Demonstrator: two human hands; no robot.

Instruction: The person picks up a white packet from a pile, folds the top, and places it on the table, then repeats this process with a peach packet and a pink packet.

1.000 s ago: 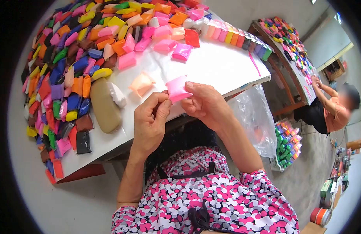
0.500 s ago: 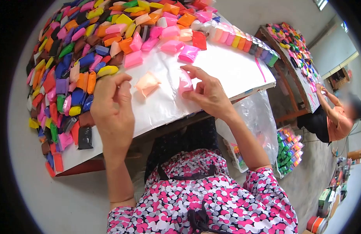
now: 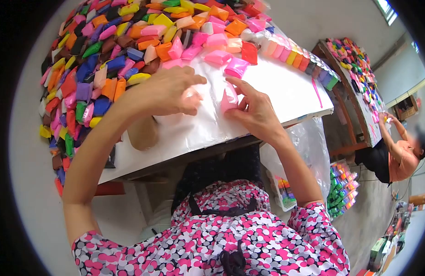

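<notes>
My left hand (image 3: 173, 92) reaches over the white tabletop (image 3: 175, 133), its thumb and fingers closed round a peach packet (image 3: 191, 97) that they partly hide. My right hand (image 3: 256, 110) holds a glossy pink packet (image 3: 229, 97) upright between thumb and fingers, just above the tabletop. A bright pink packet (image 3: 236, 67) lies beyond it. Below my left forearm is a blurred brown rounded thing (image 3: 143, 132). Many coloured packets (image 3: 111, 64) are heaped on the left and far side of the table.
A row of coloured packets (image 3: 293, 57) in clear wrap lies along the far right edge. Lower right are a clear plastic bag (image 3: 309, 142) and a basket of wrapped packets (image 3: 342, 188). Another person (image 3: 401, 156) is at a second packet-covered table (image 3: 341, 80).
My left hand has swung right and closed round the peach packet. My right hand keeps its hold on the pink packet. The whole view has shifted slightly, and the brown thing now shows.
</notes>
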